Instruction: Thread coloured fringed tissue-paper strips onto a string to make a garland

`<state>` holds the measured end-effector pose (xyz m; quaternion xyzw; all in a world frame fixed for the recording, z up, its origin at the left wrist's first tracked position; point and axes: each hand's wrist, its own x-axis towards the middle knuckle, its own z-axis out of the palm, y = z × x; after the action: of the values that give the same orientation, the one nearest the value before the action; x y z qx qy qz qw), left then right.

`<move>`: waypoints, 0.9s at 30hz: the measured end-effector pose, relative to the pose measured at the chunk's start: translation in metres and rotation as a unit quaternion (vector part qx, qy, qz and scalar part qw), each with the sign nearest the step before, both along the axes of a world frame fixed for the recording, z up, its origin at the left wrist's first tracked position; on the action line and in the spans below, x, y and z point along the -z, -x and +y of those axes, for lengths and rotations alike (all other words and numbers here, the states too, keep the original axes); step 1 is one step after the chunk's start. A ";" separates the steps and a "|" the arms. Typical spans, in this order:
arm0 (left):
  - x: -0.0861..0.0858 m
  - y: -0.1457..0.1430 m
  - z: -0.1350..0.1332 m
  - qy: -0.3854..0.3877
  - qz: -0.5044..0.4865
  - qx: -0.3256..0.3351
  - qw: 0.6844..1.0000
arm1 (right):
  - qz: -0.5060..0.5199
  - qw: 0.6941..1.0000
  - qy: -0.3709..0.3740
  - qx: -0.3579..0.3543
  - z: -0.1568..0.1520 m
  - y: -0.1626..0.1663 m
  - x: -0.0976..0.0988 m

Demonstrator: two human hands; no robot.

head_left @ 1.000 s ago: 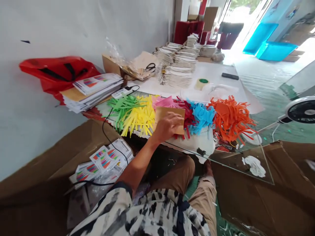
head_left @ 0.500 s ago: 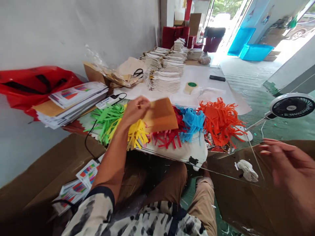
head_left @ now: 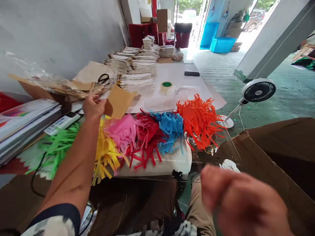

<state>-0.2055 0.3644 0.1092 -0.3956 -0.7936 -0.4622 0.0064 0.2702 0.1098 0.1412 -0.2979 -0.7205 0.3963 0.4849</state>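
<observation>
Kraft paper sheet (head_left: pixel 121 101) now lies clear of the pink paper fringe (head_left: pixel 124 129) it covered in the earlier frame.
Your left hand (head_left: pixel 93 105) clamps the sheet's left edge between thumb and fingers, near the yellow paper fringe (head_left: pixel 104 160) and the black-handled scissors (head_left: pixel 103 78). Your right hand (head_left: pixel 242 200) is blurred in the foreground, fingers curled; you cannot tell whether it grips anything.

Place: workshop | long worktable (head_left: pixel 177 73) | stacked bundles (head_left: pixel 137 84) | coloured fringes (head_left: pixel 147 129) | tape roll (head_left: pixel 166 87)
</observation>
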 end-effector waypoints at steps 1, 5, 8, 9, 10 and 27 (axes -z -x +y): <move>0.003 -0.007 -0.001 -0.003 0.024 0.008 1.000 | -0.033 0.998 -0.037 0.046 0.020 -0.005 0.002; 0.009 -0.062 -0.008 -0.034 0.197 0.153 0.968 | -0.210 0.927 -0.161 0.265 0.122 -0.025 0.031; 0.012 -0.131 -0.023 -0.057 0.252 0.301 0.918 | -0.345 0.878 -0.172 0.284 0.195 -0.026 0.056; 0.013 -0.155 -0.029 -0.067 0.255 0.355 0.897 | -0.374 0.868 -0.162 0.284 0.214 -0.023 0.062; 0.016 -0.178 -0.036 -0.074 0.250 0.400 0.879 | -0.391 0.865 -0.147 0.278 0.230 -0.020 0.066; 0.042 -0.286 -0.019 0.002 0.058 0.527 0.848 | -0.254 0.958 -0.073 0.113 0.243 -0.046 0.046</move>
<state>0.0801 0.3457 0.0667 -0.7804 -0.4650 -0.3708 -0.1931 0.3164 0.3530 0.0956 -0.4318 -0.8084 0.1971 0.3481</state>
